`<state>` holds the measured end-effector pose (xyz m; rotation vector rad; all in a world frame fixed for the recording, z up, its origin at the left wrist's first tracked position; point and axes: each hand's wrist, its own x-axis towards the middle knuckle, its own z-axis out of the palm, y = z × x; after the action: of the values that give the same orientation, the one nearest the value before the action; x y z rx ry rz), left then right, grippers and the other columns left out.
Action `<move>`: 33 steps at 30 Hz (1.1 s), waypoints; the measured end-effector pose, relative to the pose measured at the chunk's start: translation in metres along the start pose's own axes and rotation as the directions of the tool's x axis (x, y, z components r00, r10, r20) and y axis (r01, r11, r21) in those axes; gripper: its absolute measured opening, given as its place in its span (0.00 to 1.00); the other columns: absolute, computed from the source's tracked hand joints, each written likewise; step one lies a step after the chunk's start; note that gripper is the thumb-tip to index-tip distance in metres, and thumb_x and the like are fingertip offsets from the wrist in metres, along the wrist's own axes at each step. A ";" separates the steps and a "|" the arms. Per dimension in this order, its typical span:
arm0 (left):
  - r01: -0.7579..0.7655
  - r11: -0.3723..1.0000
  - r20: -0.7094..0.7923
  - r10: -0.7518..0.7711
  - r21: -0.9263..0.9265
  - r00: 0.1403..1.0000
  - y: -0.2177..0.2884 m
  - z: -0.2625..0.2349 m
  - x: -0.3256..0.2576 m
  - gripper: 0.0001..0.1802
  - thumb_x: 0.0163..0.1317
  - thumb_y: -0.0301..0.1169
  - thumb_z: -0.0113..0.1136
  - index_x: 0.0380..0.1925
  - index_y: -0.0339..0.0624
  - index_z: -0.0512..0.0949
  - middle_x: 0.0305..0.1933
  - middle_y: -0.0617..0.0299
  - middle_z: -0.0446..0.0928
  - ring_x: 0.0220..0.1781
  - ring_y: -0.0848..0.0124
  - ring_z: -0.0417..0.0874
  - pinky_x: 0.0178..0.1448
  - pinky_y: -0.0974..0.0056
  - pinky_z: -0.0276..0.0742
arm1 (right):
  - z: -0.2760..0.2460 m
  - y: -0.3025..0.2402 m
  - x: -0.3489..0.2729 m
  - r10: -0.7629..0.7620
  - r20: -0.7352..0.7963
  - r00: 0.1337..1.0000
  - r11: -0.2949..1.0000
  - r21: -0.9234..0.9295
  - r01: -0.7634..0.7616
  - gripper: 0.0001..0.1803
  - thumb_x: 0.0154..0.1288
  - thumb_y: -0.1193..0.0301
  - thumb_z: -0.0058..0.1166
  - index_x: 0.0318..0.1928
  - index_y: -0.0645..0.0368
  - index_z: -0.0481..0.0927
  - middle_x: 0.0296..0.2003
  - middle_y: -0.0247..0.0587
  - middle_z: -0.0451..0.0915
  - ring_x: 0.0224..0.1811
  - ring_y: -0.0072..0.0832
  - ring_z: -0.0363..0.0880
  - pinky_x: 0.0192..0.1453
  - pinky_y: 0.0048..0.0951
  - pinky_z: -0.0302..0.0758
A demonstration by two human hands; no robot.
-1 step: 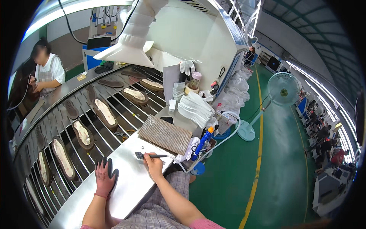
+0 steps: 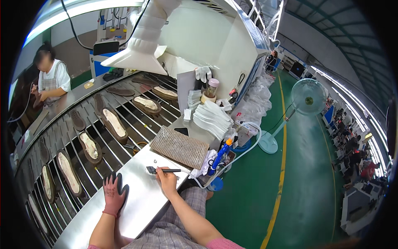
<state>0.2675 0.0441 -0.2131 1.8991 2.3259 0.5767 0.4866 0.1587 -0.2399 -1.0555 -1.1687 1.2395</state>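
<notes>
My left hand (image 2: 113, 194), in a red glove with black fingertips, lies flat with fingers stretched out on a shiny metal worktop (image 2: 139, 184). My bare right hand (image 2: 167, 181) is closed round the black handle of a brush (image 2: 151, 169), whose dark bristles point left just over the worktop. From the handle's end a thin pale tube leads off to the right. Beyond the left hand, several brown shoe uppers (image 2: 90, 147) with pale undersides lie on a slatted rack (image 2: 107, 164), along with flat brown soles (image 2: 77, 119).
A ribbed brown mat (image 2: 179, 147) lies beyond my right hand, near a phone (image 2: 181, 131) and stacked white insoles (image 2: 212, 118). A white duct nozzle (image 2: 134, 60) hangs over the rack. A co-worker (image 2: 52, 79) is at the far left; a fan (image 2: 268, 142) stands in the green aisle.
</notes>
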 end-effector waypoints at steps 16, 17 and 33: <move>-0.002 1.000 0.002 0.002 0.004 1.000 0.003 0.003 0.010 0.34 0.53 0.33 0.65 0.61 0.40 0.66 0.67 0.44 0.60 0.71 0.47 0.57 0.77 0.46 0.43 | 0.000 0.000 0.005 0.015 -0.001 1.000 0.999 0.047 -0.015 0.13 0.67 0.64 0.58 0.37 0.65 0.79 0.26 0.31 0.79 0.25 0.15 0.73 0.30 0.17 0.70; -0.008 1.000 -0.006 0.008 0.000 1.000 0.002 0.004 0.011 0.34 0.53 0.33 0.65 0.61 0.40 0.66 0.67 0.44 0.61 0.70 0.47 0.57 0.77 0.46 0.44 | 0.001 0.006 0.007 0.029 -0.015 0.999 0.999 0.019 -0.028 0.14 0.67 0.64 0.58 0.37 0.65 0.79 0.24 0.31 0.78 0.24 0.15 0.73 0.29 0.18 0.70; -0.028 0.983 -0.109 0.008 -0.183 0.994 -0.010 0.021 0.025 0.32 0.54 0.34 0.64 0.60 0.38 0.67 0.65 0.44 0.63 0.69 0.47 0.61 0.74 0.47 0.50 | -0.014 -0.005 0.017 0.024 -0.152 0.988 0.955 0.297 0.023 0.10 0.65 0.67 0.58 0.39 0.62 0.80 0.30 0.36 0.80 0.24 0.20 0.76 0.29 0.21 0.74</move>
<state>0.2586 0.0711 -0.2317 1.8501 2.2286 0.8845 0.5004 0.1756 -0.2352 -0.9062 -0.8315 1.2648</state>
